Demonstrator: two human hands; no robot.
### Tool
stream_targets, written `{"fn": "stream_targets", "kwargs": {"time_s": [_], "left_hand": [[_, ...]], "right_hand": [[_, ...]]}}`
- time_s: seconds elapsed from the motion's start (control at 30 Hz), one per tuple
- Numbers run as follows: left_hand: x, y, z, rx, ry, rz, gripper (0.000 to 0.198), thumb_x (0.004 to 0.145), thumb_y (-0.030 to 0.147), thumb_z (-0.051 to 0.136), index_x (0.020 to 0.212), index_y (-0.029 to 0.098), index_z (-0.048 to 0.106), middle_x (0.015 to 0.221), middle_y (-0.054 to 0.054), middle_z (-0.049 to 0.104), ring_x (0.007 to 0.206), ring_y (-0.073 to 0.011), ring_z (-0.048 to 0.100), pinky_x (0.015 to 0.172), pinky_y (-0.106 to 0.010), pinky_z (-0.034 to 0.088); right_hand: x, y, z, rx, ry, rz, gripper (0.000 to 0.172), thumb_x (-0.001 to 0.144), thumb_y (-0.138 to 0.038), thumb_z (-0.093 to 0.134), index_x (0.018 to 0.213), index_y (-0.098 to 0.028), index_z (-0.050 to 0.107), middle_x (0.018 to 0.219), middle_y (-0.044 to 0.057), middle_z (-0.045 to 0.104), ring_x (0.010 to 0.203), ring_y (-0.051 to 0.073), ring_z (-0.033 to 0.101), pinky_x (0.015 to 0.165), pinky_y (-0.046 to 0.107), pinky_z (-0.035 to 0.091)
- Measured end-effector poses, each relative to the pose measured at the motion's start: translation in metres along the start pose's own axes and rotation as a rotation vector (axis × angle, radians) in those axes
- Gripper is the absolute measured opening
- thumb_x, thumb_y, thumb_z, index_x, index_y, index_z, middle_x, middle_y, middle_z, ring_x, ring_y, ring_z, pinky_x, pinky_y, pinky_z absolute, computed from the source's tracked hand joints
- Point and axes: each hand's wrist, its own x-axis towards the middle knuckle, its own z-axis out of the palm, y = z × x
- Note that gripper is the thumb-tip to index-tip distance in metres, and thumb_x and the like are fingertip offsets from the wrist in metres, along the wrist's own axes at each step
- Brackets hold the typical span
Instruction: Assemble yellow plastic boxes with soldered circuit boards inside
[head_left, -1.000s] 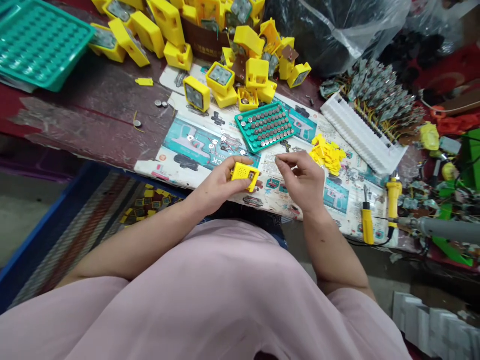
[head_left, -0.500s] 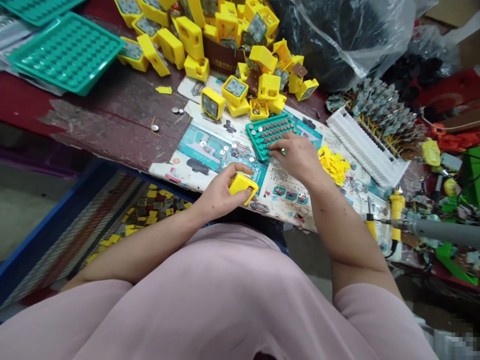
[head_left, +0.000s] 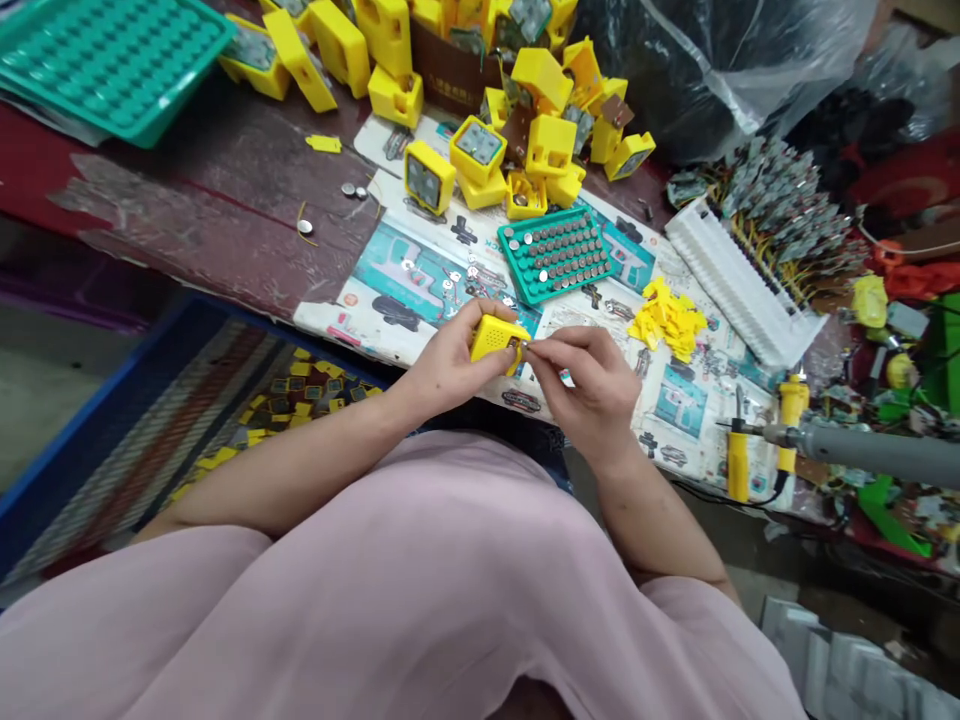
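Held in my left hand (head_left: pixel 465 350) is a small yellow plastic case (head_left: pixel 493 338) with a grid of little holes in its face and an opening at its right end. My left thumb lies by that opening. My right hand (head_left: pixel 592 385) pinches a button cell, mostly hidden by the fingertips, right at the opening. Just beyond both hands lies a green tray (head_left: pixel 532 293) with rows of round metal button cells. Small loose metal parts (head_left: pixel 454 285) are scattered left of the tray. To its right is a pile of flat yellow plastic pieces (head_left: pixel 667 320).
Many yellow cases (head_left: pixel 551 145) are heaped at the back. A larger green tray (head_left: pixel 112 80) is at far left. At right stand a white rack (head_left: pixel 739 280) with wired circuit boards and a yellow-handled tool (head_left: pixel 739 465). A blue-edged bin (head_left: pixel 97 440) holds more yellow cases below the table.
My right hand has moved from the green tray down to the yellow case, fingers pinched. My left hand still holds the case, slightly higher and to the right. The view has shifted a little.
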Motion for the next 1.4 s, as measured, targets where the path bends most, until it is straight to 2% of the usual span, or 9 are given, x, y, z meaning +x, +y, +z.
{"fn": "stream_targets", "kwargs": {"time_s": [0.17,0.37,0.5,0.63,0.83,0.97,1.17,1.27,1.4], "left_hand": [[-0.002,-0.009,0.005,0.153,0.009,0.099,0.036,0.077,0.032,0.067,0.106,0.02,0.05,0.09,0.001,0.057,0.075,-0.0123,0.057,0.066,-0.024,0.046],[-0.007,-0.01,0.008,0.313,0.005,0.108,0.033,0.079,0.026,0.059,0.109,0.02,0.05,0.096,-0.001,0.059,0.08,-0.0146,0.057,0.071,-0.027,0.047],[-0.008,-0.006,0.007,0.367,-0.006,0.108,0.032,0.08,0.027,0.056,0.111,0.02,0.05,0.099,-0.003,0.061,0.082,-0.0161,0.058,0.074,-0.029,0.048],[-0.007,-0.004,0.007,0.402,-0.01,0.152,0.031,0.08,0.027,0.057,0.109,0.02,0.05,0.102,-0.004,0.061,0.082,-0.0156,0.058,0.077,-0.028,0.047],[-0.001,-0.008,0.006,0.312,-0.022,0.059,0.035,0.075,0.03,0.066,0.106,0.02,0.052,0.099,-0.002,0.061,0.08,-0.0142,0.059,0.071,-0.026,0.049],[0.0,-0.002,0.005,0.154,-0.028,-0.08,0.04,0.071,0.031,0.072,0.104,0.022,0.05,0.096,-0.001,0.065,0.08,-0.0169,0.067,0.071,-0.029,0.055],[0.003,0.004,0.009,-0.05,-0.007,-0.181,0.043,0.069,0.029,0.076,0.102,0.023,0.049,0.093,-0.001,0.069,0.078,-0.0201,0.073,0.068,-0.032,0.06],[0.004,0.003,0.015,-0.066,-0.044,-0.192,0.045,0.07,0.03,0.076,0.105,0.023,0.048,0.093,-0.003,0.07,0.08,-0.0217,0.073,0.065,-0.031,0.059],[0.005,0.003,0.021,-0.079,-0.085,-0.192,0.049,0.07,0.03,0.075,0.11,0.024,0.048,0.09,-0.001,0.069,0.075,-0.0195,0.072,0.059,-0.028,0.057]], "right_hand": [[-0.006,0.006,0.002,-0.293,0.004,-0.218,0.016,0.087,-0.012,0.068,0.102,-0.02,0.068,0.085,0.004,0.068,0.074,0.012,0.064,0.063,0.023,0.051],[-0.011,0.006,0.003,0.015,-0.125,0.021,0.012,0.091,-0.014,0.062,0.097,-0.023,0.067,0.086,0.003,0.065,0.076,0.012,0.066,0.066,0.023,0.055],[-0.018,0.001,0.008,-0.162,-0.055,-0.007,0.02,0.091,-0.014,0.059,0.105,-0.026,0.067,0.088,0.005,0.068,0.078,0.016,0.067,0.068,0.029,0.057],[-0.021,-0.008,0.012,-0.33,-0.027,0.011,0.016,0.093,-0.015,0.057,0.099,-0.025,0.069,0.085,0.006,0.07,0.078,0.017,0.067,0.067,0.029,0.054],[-0.021,-0.004,0.008,-0.066,-0.033,0.24,0.013,0.096,-0.029,0.058,0.104,-0.021,0.065,0.088,0.004,0.07,0.08,0.014,0.065,0.072,0.026,0.054],[-0.028,0.018,-0.019,-0.045,-0.074,0.27,0.018,0.098,-0.032,0.054,0.095,-0.021,0.068,0.085,0.002,0.07,0.077,0.012,0.063,0.073,0.024,0.051],[-0.041,0.087,-0.071,-0.629,-0.145,0.56,0.02,0.094,-0.028,0.056,0.102,-0.02,0.072,0.102,0.011,0.071,0.095,0.024,0.063,0.084,0.038,0.049],[-0.045,0.109,-0.075,-0.736,-0.226,0.556,0.022,0.093,-0.028,0.055,0.102,-0.02,0.073,0.102,0.012,0.07,0.096,0.026,0.061,0.078,0.037,0.047],[-0.043,0.115,-0.07,-0.773,-0.324,0.476,0.025,0.094,-0.026,0.049,0.091,-0.019,0.073,0.094,0.012,0.069,0.091,0.025,0.058,0.067,0.033,0.042]]}}
